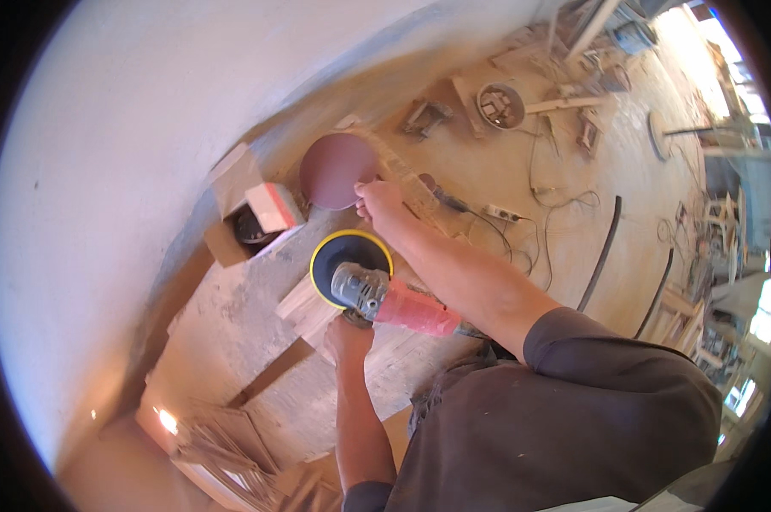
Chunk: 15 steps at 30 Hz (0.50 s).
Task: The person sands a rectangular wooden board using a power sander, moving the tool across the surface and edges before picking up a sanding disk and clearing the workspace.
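Note:
My right hand [380, 203] pinches the near right edge of a round reddish-brown sanding disc [336, 169], which faces up flat. Just nearer to me is an angle grinder [415, 309] with a red body and grey metal head. Its round black backing pad [348, 247] has a yellow rim. My left hand [348, 340] is closed at the dark side handle [356, 319] below the grinder's head. A gap separates the sanding disc from the pad. Pale wooden boards [308, 305] lie under the grinder on the dusty workbench [232, 320].
An open cardboard box [226, 245] with something dark inside stands by the wall, a smaller white-and-orange box [274, 207] on it. Another corded power tool [449, 201] lies beyond my right forearm. Cables, a power strip [502, 212], a bucket of offcuts [500, 106] and black pipes [603, 252] are farther right.

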Available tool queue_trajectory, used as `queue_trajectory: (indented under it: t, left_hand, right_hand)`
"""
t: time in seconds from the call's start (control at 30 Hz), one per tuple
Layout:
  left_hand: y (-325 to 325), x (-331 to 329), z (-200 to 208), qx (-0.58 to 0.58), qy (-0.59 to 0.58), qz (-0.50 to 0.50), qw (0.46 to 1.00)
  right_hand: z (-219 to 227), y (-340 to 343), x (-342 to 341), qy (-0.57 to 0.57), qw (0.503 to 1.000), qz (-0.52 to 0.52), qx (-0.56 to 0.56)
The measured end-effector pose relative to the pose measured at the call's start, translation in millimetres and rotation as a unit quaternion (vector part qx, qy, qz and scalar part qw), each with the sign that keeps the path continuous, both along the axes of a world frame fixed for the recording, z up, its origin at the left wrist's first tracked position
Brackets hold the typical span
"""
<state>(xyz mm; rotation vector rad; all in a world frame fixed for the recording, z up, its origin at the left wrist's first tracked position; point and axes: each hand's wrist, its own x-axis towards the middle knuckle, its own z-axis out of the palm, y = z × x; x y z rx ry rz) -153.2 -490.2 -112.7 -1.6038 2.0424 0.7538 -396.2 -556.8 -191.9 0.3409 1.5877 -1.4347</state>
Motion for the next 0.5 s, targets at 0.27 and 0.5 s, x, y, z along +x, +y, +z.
queue_trajectory:
  t: [0.27,0.5]
  left_hand:
    - [11.3,11.4,-14.0,-0.017,0.028,0.022,0.999]
    - [16.4,30.4,-44.8,-0.072,0.048,0.020,0.996]
  right_hand:
    - [21.2,91.2,-34.6,-0.008,0.992,-0.063,-0.108]
    - [29.1,200.5,-79.9,-0.212,0.845,-0.373,-0.320]
